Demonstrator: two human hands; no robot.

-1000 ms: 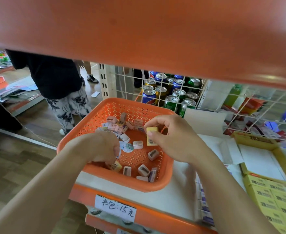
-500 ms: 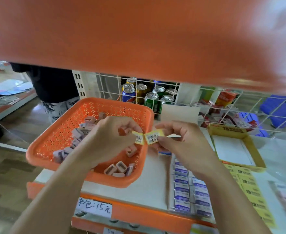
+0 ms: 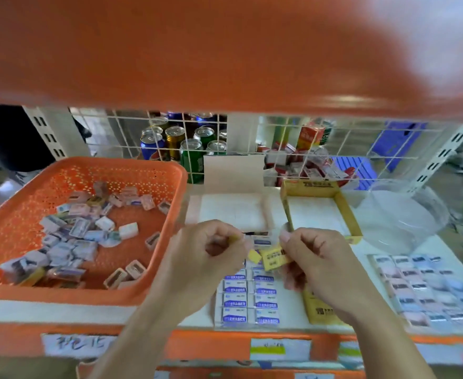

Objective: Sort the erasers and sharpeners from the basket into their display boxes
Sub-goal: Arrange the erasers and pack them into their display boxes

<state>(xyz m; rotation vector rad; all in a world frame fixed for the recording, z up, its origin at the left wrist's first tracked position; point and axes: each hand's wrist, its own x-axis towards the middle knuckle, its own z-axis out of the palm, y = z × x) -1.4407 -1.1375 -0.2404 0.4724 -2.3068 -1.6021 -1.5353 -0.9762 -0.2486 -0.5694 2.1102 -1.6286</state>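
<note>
L hand (image 3: 211, 251) pinches small eraser (image 3: 253, 256), R hand (image 3: 319, 269) pinches labelled eraser (image 3: 275, 259).

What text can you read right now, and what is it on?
"ERASER": on several blue-and-white erasers in the rows below the hands.
Too blurred to read: print on the yellow erasers pinched by the left hand and right hand; handwritten shelf label; yellow box lettering; drink cans.

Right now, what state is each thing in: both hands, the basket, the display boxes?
Left hand, pinching a small yellow eraser.
Right hand, pinching a labelled yellow eraser.
Orange basket, part full of loose pieces.
White display box, open, flap up, blue erasers in its near rows.
Yellow display box, open, far end bare.
</note>
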